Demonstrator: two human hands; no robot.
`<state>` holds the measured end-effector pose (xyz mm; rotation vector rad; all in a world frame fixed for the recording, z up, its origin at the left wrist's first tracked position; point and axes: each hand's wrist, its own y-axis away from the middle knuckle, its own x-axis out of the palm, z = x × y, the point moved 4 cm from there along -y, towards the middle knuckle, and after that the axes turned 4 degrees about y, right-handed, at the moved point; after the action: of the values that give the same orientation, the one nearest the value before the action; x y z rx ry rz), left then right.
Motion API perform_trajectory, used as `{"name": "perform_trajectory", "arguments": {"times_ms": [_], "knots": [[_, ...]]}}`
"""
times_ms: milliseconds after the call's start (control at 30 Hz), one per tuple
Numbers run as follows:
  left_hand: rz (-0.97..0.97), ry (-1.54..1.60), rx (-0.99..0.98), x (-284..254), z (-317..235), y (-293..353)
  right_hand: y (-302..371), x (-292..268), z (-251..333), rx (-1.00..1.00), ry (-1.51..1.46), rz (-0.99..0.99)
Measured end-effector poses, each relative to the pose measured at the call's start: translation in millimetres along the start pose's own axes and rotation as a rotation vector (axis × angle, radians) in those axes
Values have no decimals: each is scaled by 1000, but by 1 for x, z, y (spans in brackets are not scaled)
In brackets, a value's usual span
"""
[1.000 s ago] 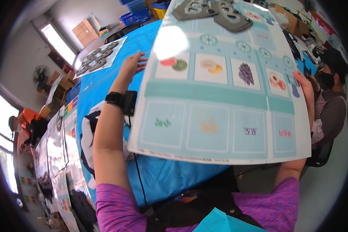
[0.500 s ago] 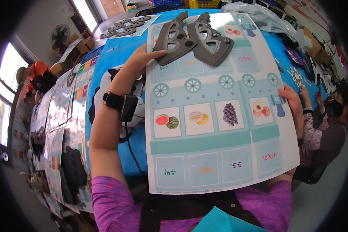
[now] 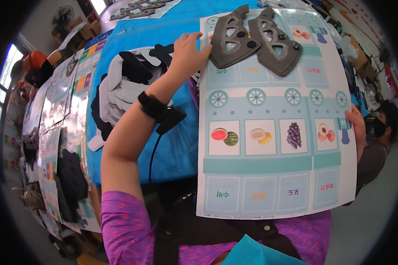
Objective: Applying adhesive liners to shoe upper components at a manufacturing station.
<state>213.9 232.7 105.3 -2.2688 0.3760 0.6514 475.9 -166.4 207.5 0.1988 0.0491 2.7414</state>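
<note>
A large printed card sheet [image 3: 269,165] with train-like drawings, fruit pictures and word boxes is held up in front of me. My right hand [image 3: 357,128] grips its right edge, the fingertips showing on the front and the rest hidden behind. Two dark grey flat cut-out pieces [image 3: 227,58] with triangular holes and black round knobs lie side by side on the sheet's upper part. My left hand [image 3: 188,55] is open just beside the left edge, fingers spread, its thumb close to the nearer piece. A black wrist device [image 3: 152,106] with a cable sits on my left wrist.
On the blue-covered table [image 3: 172,154] lies a pile of white and black flat cut-outs [image 3: 124,88], left of the sheet. More grey pieces [image 3: 141,9] rest on a sheet at the back. Printed sheets [image 3: 53,106] cover a table at left. Another person [image 3: 382,132] sits at right.
The sheet with both grey pieces has shifted right in view, uncovering more of the cut-out pile. My left hand has let go of the sheet's left edge and opened.
</note>
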Motion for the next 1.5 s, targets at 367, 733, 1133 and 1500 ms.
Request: {"name": "perform_trajectory", "arguments": {"times_ms": [367, 733, 1133, 1500], "knots": [[770, 247, -493, 57, -15, -29, 17, 13, -17, 69, -7, -134], [684, 235, -293, 84, -68, -17, 26, 19, -24, 60, -3, -203], [35, 1107, -312, 21, -31, -63, 80, -1, -10, -9, 24, -376], [507, 1035, -605, 148, -56, 9, 139, -10, 10, -66, 63, -491]]}}
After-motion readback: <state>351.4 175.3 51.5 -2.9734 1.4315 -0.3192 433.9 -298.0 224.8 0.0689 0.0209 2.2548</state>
